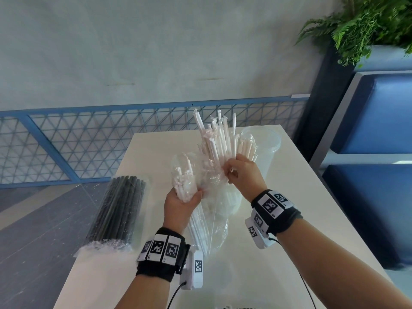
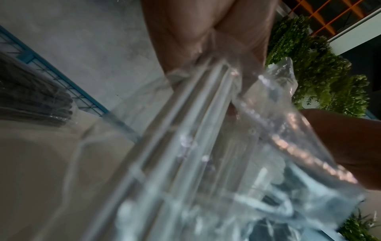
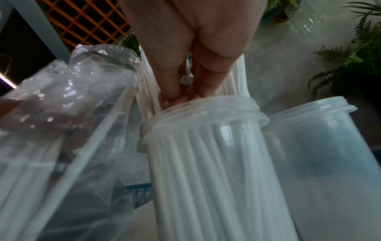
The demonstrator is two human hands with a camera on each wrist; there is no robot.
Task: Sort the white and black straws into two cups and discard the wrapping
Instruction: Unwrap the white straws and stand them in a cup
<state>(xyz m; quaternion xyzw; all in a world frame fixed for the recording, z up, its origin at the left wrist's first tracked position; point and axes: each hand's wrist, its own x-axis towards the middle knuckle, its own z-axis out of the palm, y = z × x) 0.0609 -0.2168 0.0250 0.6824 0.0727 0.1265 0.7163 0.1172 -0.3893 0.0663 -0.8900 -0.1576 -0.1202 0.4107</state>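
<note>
Clear wrap (image 1: 208, 221), bearing no print, is gripped by the left hand (image 1: 180, 205) along with a few white straws (image 1: 185, 186). Right hand (image 1: 243, 172) clasps a white bunch (image 1: 219, 139) standing in one cup (image 3: 202, 146), mostly hidden in the head view. Second cup (image 1: 265, 148) stands just beside. Black straws (image 1: 118, 210) lie bagged left on the table (image 1: 289, 219). Wristband squares carry only coded patterns.

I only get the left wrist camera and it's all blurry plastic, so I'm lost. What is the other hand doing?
Observer: The right hand has its grip on a bunch of white straws standing in a clear cup.
Operator: Is there another cup?
Observer: Yes, a second cup stands right beside it.
Operator: Where's the black pack's other end?
Observer: The black straws lie at the table's left edge, near end sealed.
</note>
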